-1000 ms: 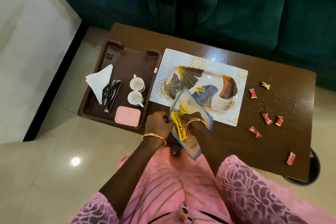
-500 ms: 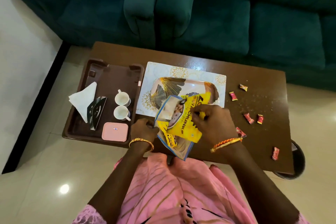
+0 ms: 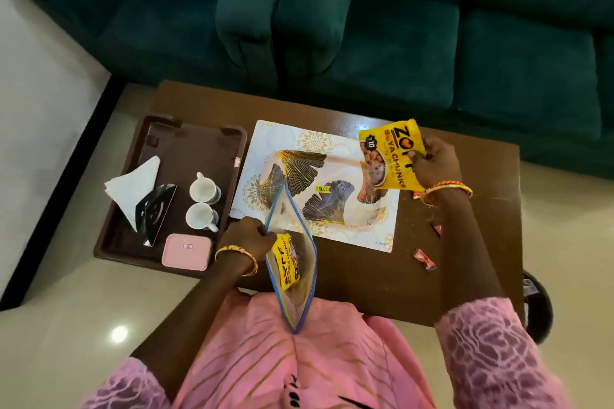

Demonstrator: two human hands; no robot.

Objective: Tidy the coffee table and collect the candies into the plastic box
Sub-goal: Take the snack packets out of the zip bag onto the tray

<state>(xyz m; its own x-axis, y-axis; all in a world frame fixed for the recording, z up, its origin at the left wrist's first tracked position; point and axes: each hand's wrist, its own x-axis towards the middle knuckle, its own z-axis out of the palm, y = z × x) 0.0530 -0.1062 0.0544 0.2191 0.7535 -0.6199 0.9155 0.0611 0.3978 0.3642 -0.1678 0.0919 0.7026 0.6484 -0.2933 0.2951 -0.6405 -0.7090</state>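
Green sofa (image 3: 398, 43) behind a dark wood coffee table (image 3: 465, 262), pale tile floor around it. Left end of the table: brown serving tray (image 3: 199, 156) holding two white cups (image 3: 203, 204), a napkin stand (image 3: 146, 199) and a pink plastic box (image 3: 186, 251), lid on. Middle: patterned placemat (image 3: 282, 139) with a leaf-print tray (image 3: 332, 199) on top.

Left hand (image 3: 247, 236) pinches the mouth of a clear zip bag (image 3: 295, 276) with a blue edge, bag hanging over the near table edge, one yellow snack packet (image 3: 288, 261) inside. Right hand (image 3: 435, 168) is closed on a second yellow packet (image 3: 390, 156), lifted above the right end of the leaf-print tray.

Candies (image 3: 423, 258): red wrapped pieces loose on bare wood right of the placemat, well apart from the pink box; some hidden under the right forearm, so count is unclear.

Step in hand looks like sorting the snack packets, candies not yet started. To do it well: set the packet flat where it is meant to go, keep the bag mouth pinched upward so the other packet doesn't slide out, and keep the sleeve from sweeping candies off the edge. Then open the pink box before gathering candies, and check under the forearm area.
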